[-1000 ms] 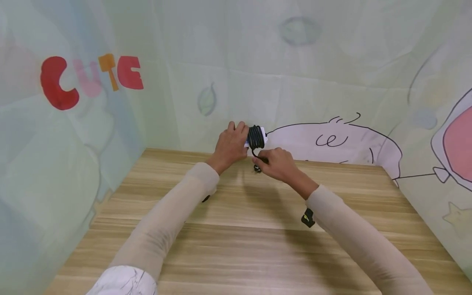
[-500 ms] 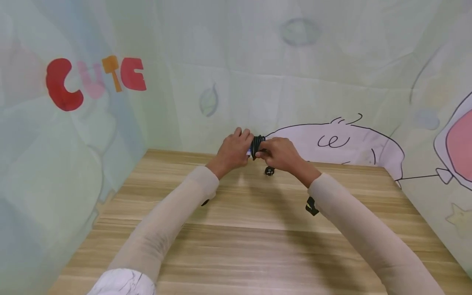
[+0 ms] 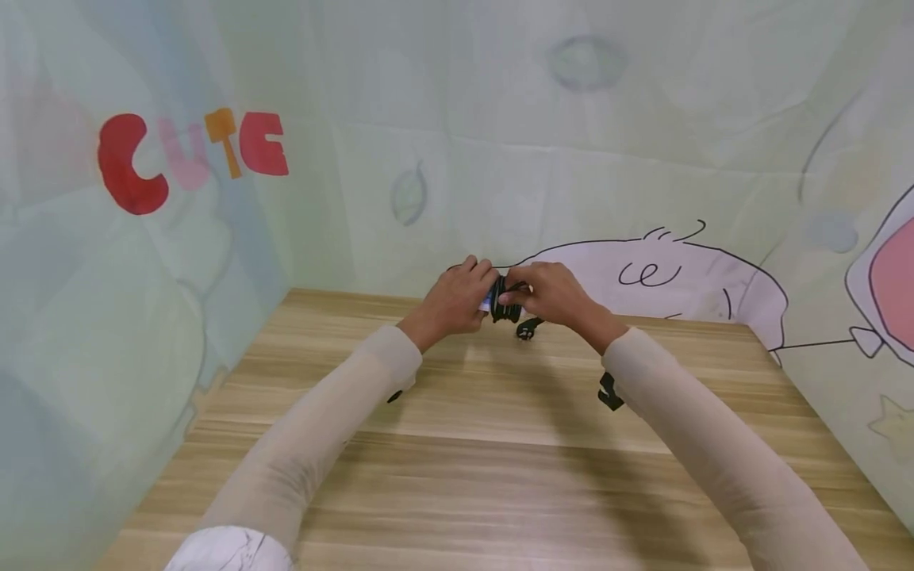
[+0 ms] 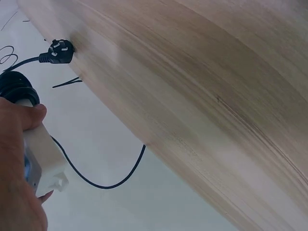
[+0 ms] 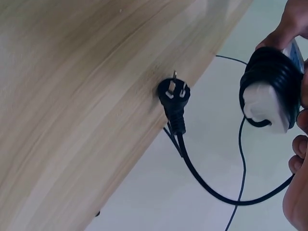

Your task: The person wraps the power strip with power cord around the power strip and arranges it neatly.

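My left hand (image 3: 457, 300) grips one end of a white power strip (image 4: 45, 149), its thumb along the side in the left wrist view. Black cord (image 3: 505, 308) is wound in several tight turns round the strip's middle. The right hand (image 3: 550, 292) pinches the cord's free length at the coils, thumb and fingers drawn together. From that hand the cord loops down to a black three-pin plug (image 5: 173, 94), which dangles with its pins showing, near the far table edge in this view. The strip's white end (image 5: 263, 103) sticks out past the coils.
A wood-grain table (image 3: 457, 476) spreads below both arms. Behind it hangs a printed cloth backdrop (image 3: 485, 198) with drawn outlines, some passing behind the cord. Small black pieces, such as one by the right sleeve (image 3: 610, 392), show at both forearms.
My right hand has moved from below the coils up to their right side, carrying the cord round. The strip and left hand have dropped slightly, and the plug has swung rightward.
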{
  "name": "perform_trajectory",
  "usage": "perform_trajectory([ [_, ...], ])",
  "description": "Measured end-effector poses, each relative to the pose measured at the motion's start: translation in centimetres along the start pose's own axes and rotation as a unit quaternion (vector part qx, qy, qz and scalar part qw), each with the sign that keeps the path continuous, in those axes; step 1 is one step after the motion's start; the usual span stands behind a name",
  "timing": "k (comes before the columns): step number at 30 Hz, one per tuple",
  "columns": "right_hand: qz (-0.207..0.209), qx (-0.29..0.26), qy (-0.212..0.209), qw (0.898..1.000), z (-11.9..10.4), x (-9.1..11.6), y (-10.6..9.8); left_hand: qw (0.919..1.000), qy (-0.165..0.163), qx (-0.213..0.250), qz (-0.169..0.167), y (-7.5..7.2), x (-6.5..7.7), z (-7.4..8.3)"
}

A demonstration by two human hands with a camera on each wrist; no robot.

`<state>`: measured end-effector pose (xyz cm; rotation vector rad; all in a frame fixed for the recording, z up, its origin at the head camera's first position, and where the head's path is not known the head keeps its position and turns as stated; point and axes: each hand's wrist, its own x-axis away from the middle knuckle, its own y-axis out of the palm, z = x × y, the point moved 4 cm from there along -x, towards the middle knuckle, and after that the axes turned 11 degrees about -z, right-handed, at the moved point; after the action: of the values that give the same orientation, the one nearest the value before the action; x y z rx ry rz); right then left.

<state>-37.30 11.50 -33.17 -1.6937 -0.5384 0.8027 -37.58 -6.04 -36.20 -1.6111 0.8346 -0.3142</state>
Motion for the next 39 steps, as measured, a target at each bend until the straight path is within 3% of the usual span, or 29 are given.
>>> perform_trajectory([
  [6, -0.025, -0.008, -0.067, 0.997, 0.6, 0.1, -0.6, 0.9998, 0.006, 0.016, -0.003, -0.4, 0.1, 0.0],
  [13, -0.035, 0.049, -0.125, 0.99, 1.1, 0.3, -1.2, 0.999, 0.024, 0.037, -0.003, -0.7, 0.6, 0.2],
  [20, -0.044, 0.12, -0.16, 0.979, 1.6, 0.1, -1.3, 0.9991, 0.032, 0.026, -0.001, -0.6, 0.9, -0.1],
  [26, -0.047, 0.179, -0.148, 0.971, 2.2, 0.3, -1.7, 0.9984, 0.037, 0.042, 0.003, -0.9, 1.1, -0.3],
  [30, -0.051, 0.19, -0.138, 0.971, 2.8, 0.5, -1.7, 0.9976, 0.048, 0.049, 0.003, -1.1, 1.3, -0.1],
  [34, -0.049, 0.166, -0.088, 0.981, 3.8, 0.7, -1.8, 0.9966, 0.066, 0.05, 0.004, -1.5, 1.4, 0.3],
  [39, -0.05, 0.085, -0.004, 0.995, 5.5, 1.1, -1.3, 0.9948, 0.085, 0.055, 0.012, -1.8, 1.5, 1.0],
])
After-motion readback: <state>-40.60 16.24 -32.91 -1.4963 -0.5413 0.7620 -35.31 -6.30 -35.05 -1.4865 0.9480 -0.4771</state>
